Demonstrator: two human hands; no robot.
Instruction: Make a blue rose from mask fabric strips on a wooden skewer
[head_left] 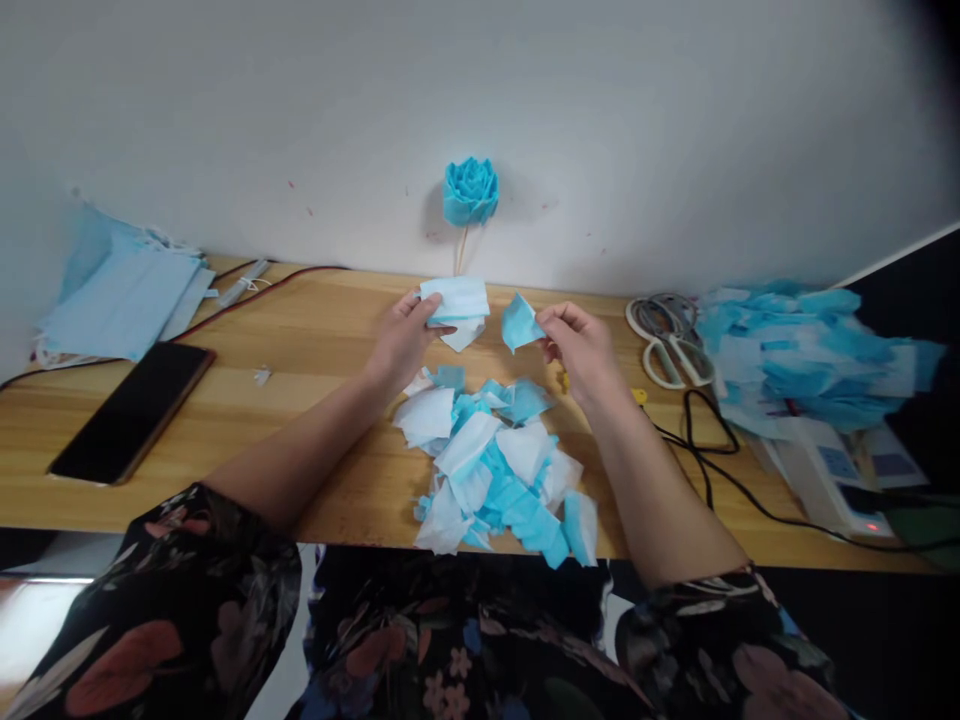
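Note:
My left hand [407,328] pinches a few layered pieces of pale blue and white mask fabric [461,298] above the table. To its right, my right hand [576,345] grips the edge of a small blue piece of mask fabric [519,323], which hangs tilted and apart from the left hand's pieces. Below both hands lies a loose heap of cut blue and white fabric pieces [495,470]. Behind the left hand, a blue fabric flower [471,192] on a thin wooden stick leans at the wall.
On the left are a stack of face masks [124,290], a black phone [133,412] and a dark cable [262,290]. On the right are white-handled scissors [675,360], a pile of blue fabric [810,355], black cords [705,450] and a white device [821,475] with a red light.

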